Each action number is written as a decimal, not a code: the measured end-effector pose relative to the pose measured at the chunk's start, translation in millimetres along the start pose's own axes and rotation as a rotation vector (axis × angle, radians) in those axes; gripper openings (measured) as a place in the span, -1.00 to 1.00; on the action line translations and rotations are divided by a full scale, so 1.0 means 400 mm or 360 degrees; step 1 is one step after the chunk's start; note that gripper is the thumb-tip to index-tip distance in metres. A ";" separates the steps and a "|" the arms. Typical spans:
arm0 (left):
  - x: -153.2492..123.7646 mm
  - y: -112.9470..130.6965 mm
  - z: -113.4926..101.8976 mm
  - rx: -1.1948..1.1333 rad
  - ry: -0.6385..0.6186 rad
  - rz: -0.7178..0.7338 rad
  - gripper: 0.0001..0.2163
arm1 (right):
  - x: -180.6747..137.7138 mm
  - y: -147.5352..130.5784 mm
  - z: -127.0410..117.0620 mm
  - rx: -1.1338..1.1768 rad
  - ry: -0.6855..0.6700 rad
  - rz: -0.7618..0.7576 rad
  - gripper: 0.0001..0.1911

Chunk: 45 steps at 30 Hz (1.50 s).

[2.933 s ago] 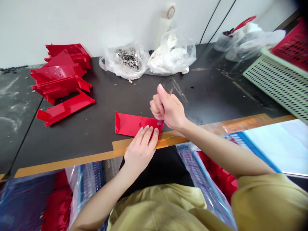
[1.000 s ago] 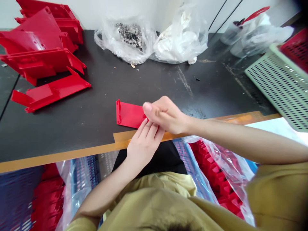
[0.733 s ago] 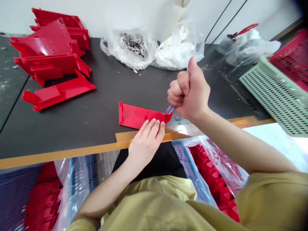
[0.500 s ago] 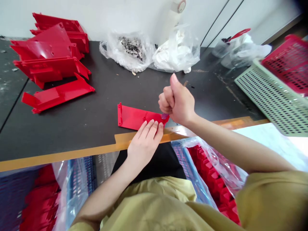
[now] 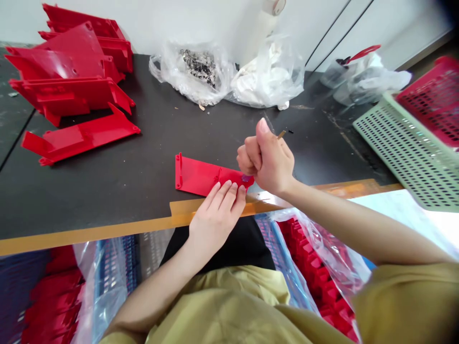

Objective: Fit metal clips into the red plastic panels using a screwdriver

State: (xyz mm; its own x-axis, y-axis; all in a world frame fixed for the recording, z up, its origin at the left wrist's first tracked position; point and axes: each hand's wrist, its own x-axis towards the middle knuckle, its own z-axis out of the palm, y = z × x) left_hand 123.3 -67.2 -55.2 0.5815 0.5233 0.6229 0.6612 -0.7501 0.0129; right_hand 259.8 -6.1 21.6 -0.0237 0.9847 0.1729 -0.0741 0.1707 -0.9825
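A flat red plastic part with small raised posts lies on the dark table near its front edge. My left hand rests on the part's near right side, fingers stretched out flat and pressing it down. At the part's right end is my right hand, closed in a fist with the thumb up. It grips a slim tool, mostly hidden by the fingers. The tool's purple end shows below the fist against the part, and its brownish end sticks out behind.
Several red plastic parts are stacked at the left. Clear bags stand by the wall, one with dark and clear bits, one with white material. A green basket is at the right. Bins of red parts sit below the table edge.
My right fist has shifted slightly down and right with the tool, its end still at the part. My left hand stays on the part. The camera view has moved a little.
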 end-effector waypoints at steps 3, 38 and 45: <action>0.001 0.000 0.001 -0.0013 0.0014 -0.0017 -0.69 | -0.001 0.000 0.005 0.0005 -0.0042 -0.0028 -0.29; 0.002 -0.004 -0.014 -0.0132 -0.0273 -0.0048 -0.57 | 0.071 -0.021 0.044 -0.0017 0.0215 0.0274 -0.34; 0.037 0.017 -0.030 0.0030 -0.0512 -0.0093 -0.34 | 0.040 -0.064 -0.090 0.0290 0.0568 -0.0141 -0.38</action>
State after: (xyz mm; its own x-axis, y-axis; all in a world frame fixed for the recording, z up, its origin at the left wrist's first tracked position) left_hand 130.7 -69.3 -36.7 0.6603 0.6684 0.3424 0.7048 -0.7090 0.0249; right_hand 297.3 6.5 47.2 0.3358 0.9226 0.1899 -0.2367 0.2778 -0.9310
